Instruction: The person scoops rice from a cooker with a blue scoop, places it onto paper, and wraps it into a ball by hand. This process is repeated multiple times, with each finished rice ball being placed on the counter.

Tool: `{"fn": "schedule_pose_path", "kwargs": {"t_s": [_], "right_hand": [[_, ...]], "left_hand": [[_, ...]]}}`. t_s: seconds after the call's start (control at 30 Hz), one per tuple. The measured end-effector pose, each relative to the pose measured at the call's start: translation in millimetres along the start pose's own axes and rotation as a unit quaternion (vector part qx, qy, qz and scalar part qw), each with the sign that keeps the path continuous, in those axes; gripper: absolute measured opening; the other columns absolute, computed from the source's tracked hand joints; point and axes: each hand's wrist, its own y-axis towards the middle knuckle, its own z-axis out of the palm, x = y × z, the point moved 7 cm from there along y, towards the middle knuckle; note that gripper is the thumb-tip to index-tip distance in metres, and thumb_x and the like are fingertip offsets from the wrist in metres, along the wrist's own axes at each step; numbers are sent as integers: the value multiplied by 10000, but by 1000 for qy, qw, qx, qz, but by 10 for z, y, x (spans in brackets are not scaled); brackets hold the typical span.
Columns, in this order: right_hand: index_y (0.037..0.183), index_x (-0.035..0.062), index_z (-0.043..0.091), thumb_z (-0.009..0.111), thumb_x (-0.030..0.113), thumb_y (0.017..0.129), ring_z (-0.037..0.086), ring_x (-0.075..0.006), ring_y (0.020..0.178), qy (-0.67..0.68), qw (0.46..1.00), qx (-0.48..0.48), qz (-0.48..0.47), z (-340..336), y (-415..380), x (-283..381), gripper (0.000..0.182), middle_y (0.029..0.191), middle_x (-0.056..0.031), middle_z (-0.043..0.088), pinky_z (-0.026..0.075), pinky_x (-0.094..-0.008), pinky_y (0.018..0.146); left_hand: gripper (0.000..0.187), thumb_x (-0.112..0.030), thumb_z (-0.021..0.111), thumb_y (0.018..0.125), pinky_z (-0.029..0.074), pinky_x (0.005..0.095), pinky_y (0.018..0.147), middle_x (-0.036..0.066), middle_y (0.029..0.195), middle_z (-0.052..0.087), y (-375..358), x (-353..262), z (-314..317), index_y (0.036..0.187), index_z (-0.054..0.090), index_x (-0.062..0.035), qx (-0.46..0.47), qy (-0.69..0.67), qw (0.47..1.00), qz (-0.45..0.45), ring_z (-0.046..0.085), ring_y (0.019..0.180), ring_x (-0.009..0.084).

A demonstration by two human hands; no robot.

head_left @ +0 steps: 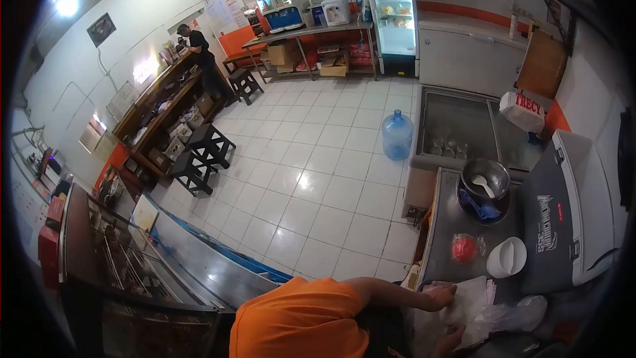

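Pale sheets (474, 295) lie beside a plastic bag (510, 317) on the worktop (436, 252), seemingly within reach of our left hand (439, 298) and right hand (450, 341); fingers look bent, their grip we cannot tell.

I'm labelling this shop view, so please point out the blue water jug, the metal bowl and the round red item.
Blue water jug (397, 139), head view: middle of its body.
Metal bowl (498, 172), head view: inner wall.
Round red item (463, 248), head view: its middle.
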Motion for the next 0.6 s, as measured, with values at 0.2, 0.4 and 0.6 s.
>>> {"fn": "schedule_pose_path", "kwargs": {"t_s": [0.2,0.4,0.6], "right_hand": [[1121,-7,650,564,155,1024,660,-388,905,33,995,-58,-73,-125,-317,334,207,963,-204,699,515,-475,812],[1169,-29,643,601,255,1052,643,-456,933,225,972,6,63,-600,-437,614,309,1034,-267,697,518,-491,822],[1158,-44,671,690,228,1008,653,-358,956,204,968,-61,-131,-968,-633,638,312,1056,-210,702,537,-458,866]], "left_hand": [[613,-578,541,1003,535,464,963,215,1148,717,-125,-48,-30,1230,713,-35,184,-231,940,-171,627,1234,343],[819,-626,736,881,566,456,930,183,1323,639,-440,-878,-432,1339,607,39,177,-487,811,-272,632,1236,335],[621,-255,838,781,556,426,939,124,1221,643,-565,-1316,-549,1276,612,44,203,-516,817,-160,662,1125,276]]}}
